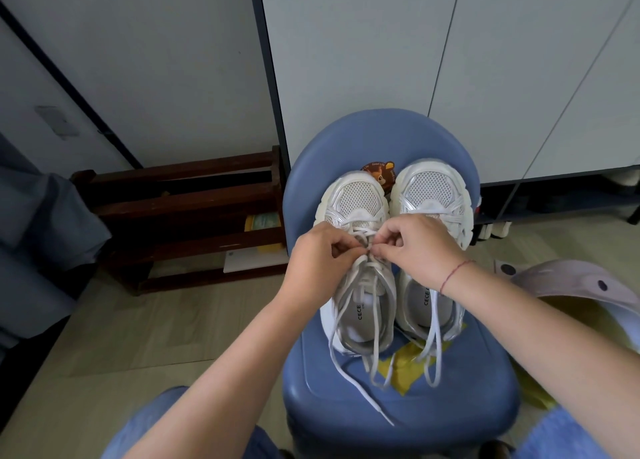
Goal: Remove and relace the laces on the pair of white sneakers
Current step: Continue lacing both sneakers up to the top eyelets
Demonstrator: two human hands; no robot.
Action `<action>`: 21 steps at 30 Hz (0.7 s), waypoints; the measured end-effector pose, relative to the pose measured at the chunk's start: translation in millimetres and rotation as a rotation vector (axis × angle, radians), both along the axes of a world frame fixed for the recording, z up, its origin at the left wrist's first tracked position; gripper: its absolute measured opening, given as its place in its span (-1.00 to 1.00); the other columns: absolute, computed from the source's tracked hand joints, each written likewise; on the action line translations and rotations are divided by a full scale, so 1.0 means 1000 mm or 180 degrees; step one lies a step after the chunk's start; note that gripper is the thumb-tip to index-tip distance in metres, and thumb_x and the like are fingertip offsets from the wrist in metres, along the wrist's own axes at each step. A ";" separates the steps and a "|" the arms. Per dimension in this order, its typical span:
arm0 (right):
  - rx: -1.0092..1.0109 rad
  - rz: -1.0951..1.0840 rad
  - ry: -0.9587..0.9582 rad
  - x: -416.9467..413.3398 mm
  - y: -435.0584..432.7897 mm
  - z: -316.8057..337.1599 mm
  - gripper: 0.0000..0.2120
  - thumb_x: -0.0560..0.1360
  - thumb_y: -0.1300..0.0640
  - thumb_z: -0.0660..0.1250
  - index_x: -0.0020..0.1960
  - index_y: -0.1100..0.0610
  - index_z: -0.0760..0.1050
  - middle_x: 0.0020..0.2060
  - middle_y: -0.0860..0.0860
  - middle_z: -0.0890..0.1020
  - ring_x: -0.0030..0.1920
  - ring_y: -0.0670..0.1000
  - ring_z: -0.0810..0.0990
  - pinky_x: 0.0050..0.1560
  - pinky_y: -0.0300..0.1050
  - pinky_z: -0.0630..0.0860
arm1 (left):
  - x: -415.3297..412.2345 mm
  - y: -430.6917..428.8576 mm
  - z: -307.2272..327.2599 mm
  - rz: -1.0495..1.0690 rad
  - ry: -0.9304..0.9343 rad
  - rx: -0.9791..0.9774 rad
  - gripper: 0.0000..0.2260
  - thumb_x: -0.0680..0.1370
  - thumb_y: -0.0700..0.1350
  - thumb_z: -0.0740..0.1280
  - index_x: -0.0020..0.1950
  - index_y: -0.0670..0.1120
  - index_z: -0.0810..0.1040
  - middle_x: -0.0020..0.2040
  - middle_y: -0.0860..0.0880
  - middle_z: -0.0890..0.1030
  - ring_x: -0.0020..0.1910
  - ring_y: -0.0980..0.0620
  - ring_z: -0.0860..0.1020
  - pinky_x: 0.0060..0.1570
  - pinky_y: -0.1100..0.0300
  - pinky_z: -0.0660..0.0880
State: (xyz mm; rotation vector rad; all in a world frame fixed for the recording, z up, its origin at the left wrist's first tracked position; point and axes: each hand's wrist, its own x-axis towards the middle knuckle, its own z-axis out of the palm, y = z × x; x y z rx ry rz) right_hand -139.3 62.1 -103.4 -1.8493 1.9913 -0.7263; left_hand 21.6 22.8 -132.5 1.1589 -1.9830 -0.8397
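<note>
1. At the far left, a dark brown wooden slatted rack stands on the floor against the wall.
2. Just right of it is a rounded blue plastic chair; both sneakers stand on its seat, side by side and touching, toes pointing away from you.
3. The left white mesh sneaker is only partly laced. Its flat white lace trails loose over the heel and down across the near part of the seat.
4. Your left hand sits over that sneaker's eyelets, fingers curled, thumb and fingertips pinching the lace.
5. Your right hand reaches in from the right, thumb and forefinger pinching the same lace, fingertips almost touching your left hand's. A thin red thread bracelet circles its wrist.
6. The right white mesh sneaker lies partly under your right hand; its own loose white lace hangs over the heel onto a yellow patch on the seat.
7. At the far right, a pale lilac curved plastic piece with dark dots lies on the floor.
</note>
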 end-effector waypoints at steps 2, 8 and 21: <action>0.0037 0.0089 0.0024 0.000 0.001 0.001 -0.93 0.47 0.11 0.39 -0.19 0.06 0.58 -0.36 -0.20 0.46 -0.34 -0.21 0.39 -0.24 -0.28 0.31 | 0.000 0.001 0.000 0.0038 0.0003 0.0124 -0.85 0.50 -0.16 0.47 -0.22 0.03 0.59 -0.20 0.11 0.55 -0.27 0.34 0.49 -0.25 0.49 0.38; -0.0103 0.0055 -0.0040 0.003 0.005 -0.003 -0.93 0.53 0.20 0.29 -0.13 0.14 0.50 -0.30 -0.14 0.50 -0.24 -0.12 0.49 -0.23 -0.24 0.40 | 0.004 0.002 0.000 0.0231 0.0350 0.0644 -0.88 0.59 -0.14 0.36 -0.15 -0.08 0.59 -0.39 0.06 0.53 -0.47 0.23 0.43 -0.39 0.45 0.35; 0.0931 0.0097 -0.2283 -0.011 -0.002 0.012 -0.87 0.52 0.36 0.26 0.06 0.25 0.47 -0.34 0.10 0.54 -0.52 -0.14 0.42 -0.51 -0.40 0.33 | 0.014 -0.008 0.005 -0.0250 0.1947 0.2538 -0.80 0.65 -0.31 0.18 -0.15 -0.13 0.44 -0.32 -0.05 0.33 -0.53 0.16 0.23 -0.52 0.36 0.19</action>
